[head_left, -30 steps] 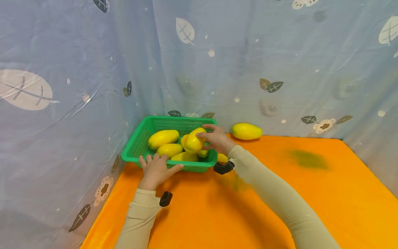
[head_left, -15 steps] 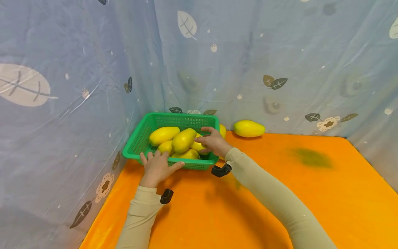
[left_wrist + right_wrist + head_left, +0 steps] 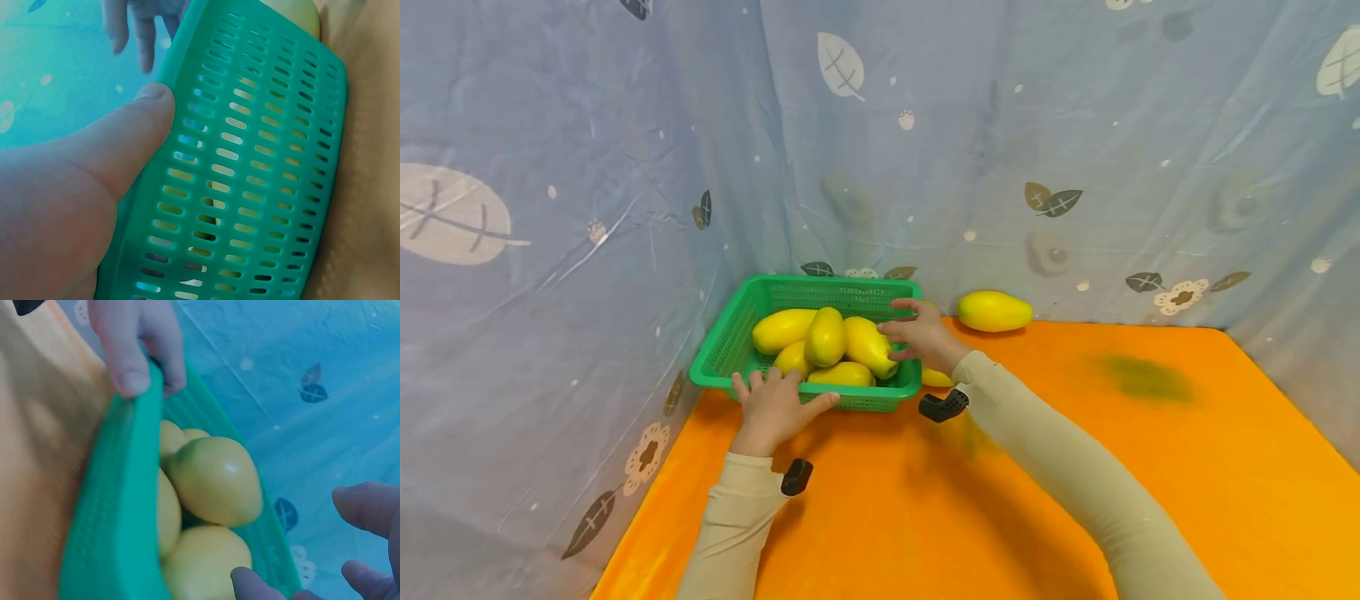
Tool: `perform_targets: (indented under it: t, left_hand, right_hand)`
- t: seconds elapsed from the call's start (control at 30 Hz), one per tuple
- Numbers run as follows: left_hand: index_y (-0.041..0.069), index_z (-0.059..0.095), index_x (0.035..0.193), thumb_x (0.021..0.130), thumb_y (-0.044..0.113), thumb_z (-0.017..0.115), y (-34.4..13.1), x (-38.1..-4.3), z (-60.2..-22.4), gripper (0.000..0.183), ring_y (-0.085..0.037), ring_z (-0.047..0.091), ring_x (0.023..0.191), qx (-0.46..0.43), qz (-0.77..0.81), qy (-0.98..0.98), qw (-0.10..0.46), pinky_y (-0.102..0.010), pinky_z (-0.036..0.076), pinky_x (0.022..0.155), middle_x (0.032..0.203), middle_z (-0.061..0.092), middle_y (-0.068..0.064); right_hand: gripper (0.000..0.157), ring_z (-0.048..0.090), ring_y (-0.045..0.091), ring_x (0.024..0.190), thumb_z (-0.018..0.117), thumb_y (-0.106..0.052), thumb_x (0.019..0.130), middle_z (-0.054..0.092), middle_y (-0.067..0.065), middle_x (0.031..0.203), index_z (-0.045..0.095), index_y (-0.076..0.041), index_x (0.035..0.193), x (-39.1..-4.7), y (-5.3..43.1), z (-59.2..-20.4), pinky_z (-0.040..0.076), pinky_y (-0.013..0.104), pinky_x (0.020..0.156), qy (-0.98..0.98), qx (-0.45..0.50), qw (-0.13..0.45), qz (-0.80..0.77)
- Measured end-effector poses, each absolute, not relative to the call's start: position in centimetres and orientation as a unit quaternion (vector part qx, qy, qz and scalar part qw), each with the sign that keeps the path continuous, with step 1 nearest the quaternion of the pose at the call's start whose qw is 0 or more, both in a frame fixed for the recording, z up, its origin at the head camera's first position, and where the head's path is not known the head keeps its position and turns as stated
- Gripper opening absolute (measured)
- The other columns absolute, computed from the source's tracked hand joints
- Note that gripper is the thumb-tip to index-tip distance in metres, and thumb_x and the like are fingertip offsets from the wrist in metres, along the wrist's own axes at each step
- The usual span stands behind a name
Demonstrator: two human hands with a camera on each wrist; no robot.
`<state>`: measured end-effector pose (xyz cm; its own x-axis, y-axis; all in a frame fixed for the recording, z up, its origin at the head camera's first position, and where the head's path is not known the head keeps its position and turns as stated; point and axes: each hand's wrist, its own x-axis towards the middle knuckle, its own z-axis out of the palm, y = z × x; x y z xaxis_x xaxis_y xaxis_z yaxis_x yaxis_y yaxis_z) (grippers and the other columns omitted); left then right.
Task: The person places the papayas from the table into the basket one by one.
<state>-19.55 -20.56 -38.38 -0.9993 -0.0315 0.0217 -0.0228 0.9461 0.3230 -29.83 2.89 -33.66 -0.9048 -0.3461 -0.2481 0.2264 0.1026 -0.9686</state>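
A green plastic basket point(image 3: 730, 382) with slotted walls holds several yellow papayas, one papaya point(image 3: 826, 337) lying on top of the others. My left hand point(image 3: 772, 412) holds the front rim, with the thumb on the outer side and the fingers over the inner side, as the right wrist view shows. Over the basket's right end hovers my right hand point(image 3: 922, 337), its fingers spread and holding nothing. Its fingertips overlap the right-hand papaya point(image 3: 868, 345) in the head view.
Another papaya point(image 3: 995, 311) lies on the orange cloth point(image 3: 1037, 450) by the back curtain. Part of one more papaya point(image 3: 936, 378) shows just outside the basket's right end. The patterned curtain point(image 3: 880, 183) stands close behind the basket and along its left.
My right hand has let go of a papaya, which has settled upright-looking atop the others and further left. The left hand keeps its place on the rim.
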Motion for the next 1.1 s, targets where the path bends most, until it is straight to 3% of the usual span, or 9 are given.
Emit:
perform_targets:
  t: [0.23,0.6,0.83,1.1]
  left_hand:
    - [0.003,0.062,0.135,0.091,0.066,0.063,-21.2,-19.4,-38.1,0.076,-0.060,0.035,0.132,0.010,-0.169,-0.985,0.016,-0.081,-0.003,0.115,0.133,0.054,-0.029]
    - [0.001,0.058,0.138,0.091,0.067,0.063,-21.8,-19.5,-37.9,0.081,-0.060,0.034,0.130,0.016,-0.166,-0.986,0.009,-0.081,-0.004,0.114,0.129,0.054,-0.030]
    - [0.000,0.058,0.138,0.091,0.068,0.062,-21.7,-19.4,-38.2,0.083,-0.061,0.035,0.129,0.014,-0.162,-0.987,0.010,-0.082,-0.003,0.113,0.129,0.054,-0.030]
    - [0.001,0.060,0.136,0.091,0.068,0.062,-20.6,-19.3,-38.4,0.081,-0.059,0.037,0.127,0.005,-0.158,-0.987,0.012,-0.081,-0.001,0.114,0.126,0.055,-0.029]
  right_hand:
    - [0.072,0.039,0.043,0.148,0.061,-0.013,0.103,0.030,0.022,0.163,0.020,-0.012,0.162,-30.6,6.1,-31.7,0.050,0.054,0.109,0.712,-0.041,0.205,-0.671]
    - [0.070,0.043,0.041,0.144,0.057,-0.014,0.103,0.031,0.021,0.162,0.020,-0.012,0.163,-32.0,11.4,-31.1,0.046,0.053,0.113,0.721,-0.011,0.143,-0.678]
    - [0.075,0.035,0.043,0.150,0.059,-0.015,0.103,0.024,0.021,0.166,0.016,-0.009,0.163,-32.4,13.6,-31.9,0.044,0.054,0.116,0.724,0.001,0.139,-0.676]
    - [0.073,0.036,0.044,0.149,0.057,-0.018,0.104,0.028,0.021,0.165,0.016,-0.010,0.164,-32.0,14.4,-35.6,0.043,0.056,0.116,0.737,0.029,0.169,-0.654]
